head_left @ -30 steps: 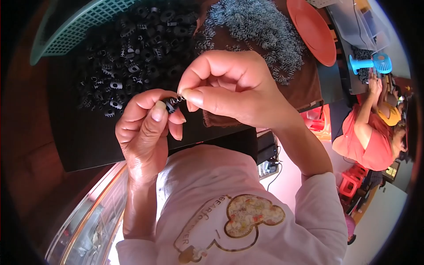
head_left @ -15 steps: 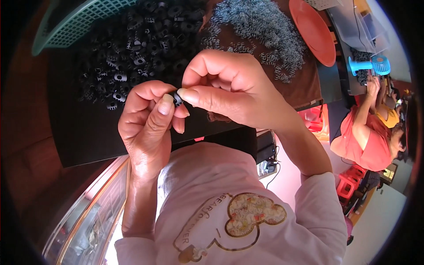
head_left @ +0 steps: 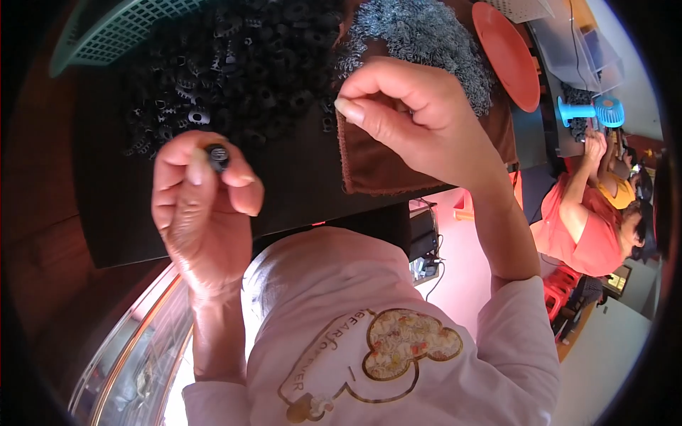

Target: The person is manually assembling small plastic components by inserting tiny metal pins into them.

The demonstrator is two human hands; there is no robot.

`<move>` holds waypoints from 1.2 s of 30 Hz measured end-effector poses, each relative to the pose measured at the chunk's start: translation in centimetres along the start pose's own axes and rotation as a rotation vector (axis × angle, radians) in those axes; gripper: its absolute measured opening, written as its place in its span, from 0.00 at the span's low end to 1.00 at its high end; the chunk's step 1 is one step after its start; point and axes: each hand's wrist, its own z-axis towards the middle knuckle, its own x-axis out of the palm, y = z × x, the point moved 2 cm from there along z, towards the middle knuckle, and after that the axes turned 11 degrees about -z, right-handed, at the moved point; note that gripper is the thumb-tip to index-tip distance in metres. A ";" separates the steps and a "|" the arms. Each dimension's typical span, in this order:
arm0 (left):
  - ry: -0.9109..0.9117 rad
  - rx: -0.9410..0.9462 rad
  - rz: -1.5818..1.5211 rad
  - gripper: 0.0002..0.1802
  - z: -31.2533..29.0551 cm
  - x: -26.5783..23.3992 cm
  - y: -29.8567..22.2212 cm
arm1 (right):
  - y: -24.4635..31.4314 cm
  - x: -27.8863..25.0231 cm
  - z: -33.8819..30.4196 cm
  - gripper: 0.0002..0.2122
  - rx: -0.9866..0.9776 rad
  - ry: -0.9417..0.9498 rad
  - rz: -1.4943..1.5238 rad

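My left hand (head_left: 202,213) pinches a small black plastic part (head_left: 218,157) between thumb and fingers, its round end facing up, over the near left of the dark table. My right hand (head_left: 419,117) hovers over a brown cloth (head_left: 387,167), thumb and forefinger pressed together. Whether anything tiny sits in that pinch cannot be made out. Beyond my left hand spreads a heap of black plastic parts (head_left: 241,85), many with holes. Past my right hand lies a pile of small silvery metal springs (head_left: 426,35) on the cloth, partly hidden by that hand.
A green mesh basket (head_left: 131,35) stands at the far left of the dark table (head_left: 114,220). An oval red plate (head_left: 506,57) lies beside the springs. Off to the right, a blue fan (head_left: 604,111) stands near co-workers, one in a red shirt (head_left: 579,231), with red stools (head_left: 560,291).
My hands have come apart. The left moved left and a little nearer with the black part; the right moved right, over the cloth and closer to the springs.
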 end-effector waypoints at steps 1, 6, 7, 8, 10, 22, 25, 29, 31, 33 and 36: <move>0.012 0.020 0.002 0.10 0.3 -0.1 -0.6 | -0.2 0.0 0.2 0.02 -0.101 0.005 -0.162; 0.006 0.048 -0.031 0.12 1.0 -1.4 -1.3 | 0.4 1.4 0.5 0.02 -0.188 0.089 -0.393; 0.009 0.043 -0.026 0.12 1.0 -1.5 -1.3 | 0.7 1.7 0.6 0.02 -0.193 0.120 -0.459; 0.013 0.039 -0.022 0.12 0.9 -1.7 -1.2 | 0.9 2.1 0.7 0.02 -0.191 0.123 -0.458; 0.004 0.033 -0.014 0.12 1.1 -1.6 -1.1 | 1.1 2.8 0.9 0.06 -0.220 0.152 -0.592; -0.011 0.042 0.061 0.11 0.8 -1.7 -0.9 | 1.0 4.6 0.7 0.07 -0.290 0.051 -0.896; 0.007 0.045 0.068 0.11 0.7 -1.7 -0.9 | 1.3 4.5 0.5 0.05 -0.301 0.016 -0.893; 0.024 0.045 0.077 0.10 0.6 -1.6 -0.9 | 1.8 4.6 0.6 0.05 -0.291 0.014 -0.884; 0.028 0.045 0.082 0.10 0.6 -1.6 -0.9 | 1.9 5.1 0.8 0.05 -0.278 0.029 -0.925; 0.031 0.044 0.088 0.10 0.6 -1.6 -0.9 | 1.8 5.2 0.9 0.05 -0.263 0.045 -0.964; 0.020 0.044 0.096 0.11 0.5 -1.6 -0.9 | 1.5 5.0 0.7 0.05 -0.283 0.046 -0.951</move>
